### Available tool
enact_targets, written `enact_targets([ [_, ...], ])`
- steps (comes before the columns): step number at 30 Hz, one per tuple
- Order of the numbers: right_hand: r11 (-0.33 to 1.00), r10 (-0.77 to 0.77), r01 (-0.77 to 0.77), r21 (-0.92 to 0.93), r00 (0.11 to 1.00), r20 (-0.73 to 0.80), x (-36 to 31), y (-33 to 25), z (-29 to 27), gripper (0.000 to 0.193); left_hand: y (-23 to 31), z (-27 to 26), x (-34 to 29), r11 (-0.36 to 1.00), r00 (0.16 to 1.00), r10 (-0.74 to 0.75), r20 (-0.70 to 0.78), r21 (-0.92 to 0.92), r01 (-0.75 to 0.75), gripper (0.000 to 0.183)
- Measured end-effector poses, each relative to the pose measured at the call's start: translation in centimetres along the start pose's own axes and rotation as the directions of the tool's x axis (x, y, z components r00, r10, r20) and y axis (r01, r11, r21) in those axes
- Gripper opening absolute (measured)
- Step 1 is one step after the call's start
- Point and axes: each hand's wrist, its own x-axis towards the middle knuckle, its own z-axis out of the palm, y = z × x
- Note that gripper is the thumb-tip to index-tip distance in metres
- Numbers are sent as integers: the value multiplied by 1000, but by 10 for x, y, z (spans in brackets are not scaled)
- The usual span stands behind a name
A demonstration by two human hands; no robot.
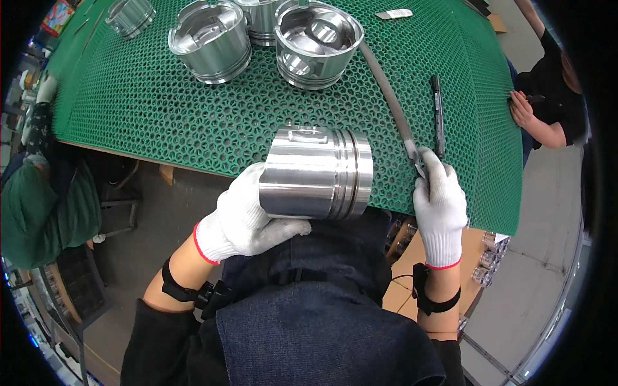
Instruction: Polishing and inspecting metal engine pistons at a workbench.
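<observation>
My left hand [243,215] in a white knit glove holds a shiny metal piston [302,170] on its side at the near table edge. Its grooved ring end points right, and the palm and thumb support its closed-in left and lower side. My right hand [441,199], also gloved, pinches the near end of a long, thin grey file-like tool [389,96]. That tool lies slanting across the green mat, its far end beside an upright piston [318,48]. A black marker pen [438,116] rests just beyond my right fingers.
More pistons stand at the back: one [211,45] left of centre, another [131,16] farther left, a third partly hidden. A white-handled blade [394,13] lies behind on the green honeycomb mat [148,116]. One person [547,103] is at the right, another [38,193] at the left.
</observation>
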Motion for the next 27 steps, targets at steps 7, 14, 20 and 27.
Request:
enact_targets([
  [7, 993, 28, -14, -119, 993, 111, -8, 7, -10, 54, 32, -24, 18, 791, 857, -475, 198, -330, 515, 35],
  [14, 979, 153, -176, 100, 966, 207, -65, 12, -35, 50, 17, -30, 3, 448, 686, -721, -101, -823, 350, 50],
  [20, 443, 373, -655, 613, 756, 538, -62, 26, -35, 33, 5, -19, 4, 776, 792, -608, -42, -239, 583, 47],
  [27, -537, 31, -524, 661, 771, 636, -83, 62, -37, 35, 2, -17, 9, 928, 935, -353, -36, -143, 345, 42],
])
